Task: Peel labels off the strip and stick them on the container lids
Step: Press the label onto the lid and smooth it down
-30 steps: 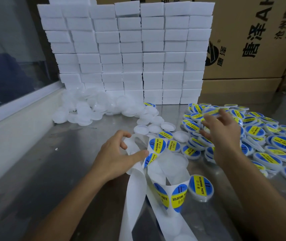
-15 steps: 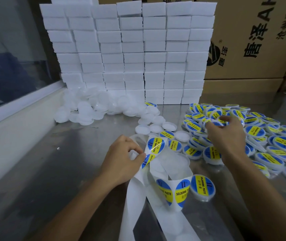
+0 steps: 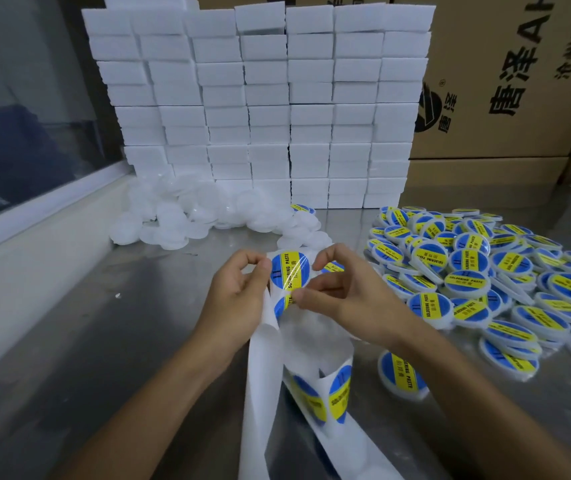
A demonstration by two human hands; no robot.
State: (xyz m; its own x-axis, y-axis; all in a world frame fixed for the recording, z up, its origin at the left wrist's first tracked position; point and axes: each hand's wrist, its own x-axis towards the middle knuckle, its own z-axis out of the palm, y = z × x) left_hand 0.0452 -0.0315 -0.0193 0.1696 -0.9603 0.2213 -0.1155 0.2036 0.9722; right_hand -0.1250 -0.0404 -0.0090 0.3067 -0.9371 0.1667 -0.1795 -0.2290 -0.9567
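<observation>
A white backing strip (image 3: 260, 386) loops up from the bottom of the view and carries round blue-and-yellow labels. My left hand (image 3: 235, 299) pinches the strip's top, just left of the uppermost label (image 3: 289, 270). My right hand (image 3: 343, 296) has come up to that label; its thumb and forefinger pinch the label's lower right edge. Plain white lids (image 3: 187, 216) lie heaped at the back left. Labelled lids (image 3: 467, 268) are piled on the right, and one labelled lid (image 3: 403, 374) lies alone near my right forearm.
A wall of stacked white foam blocks (image 3: 266, 109) stands behind the lids. Brown cardboard boxes (image 3: 506, 81) fill the back right. A window ledge (image 3: 34, 244) runs along the left of the steel table (image 3: 104, 358).
My right hand left the pile of labelled lids and moved left to the strip, where it now pinches the top label. My left hand raised the strip slightly.
</observation>
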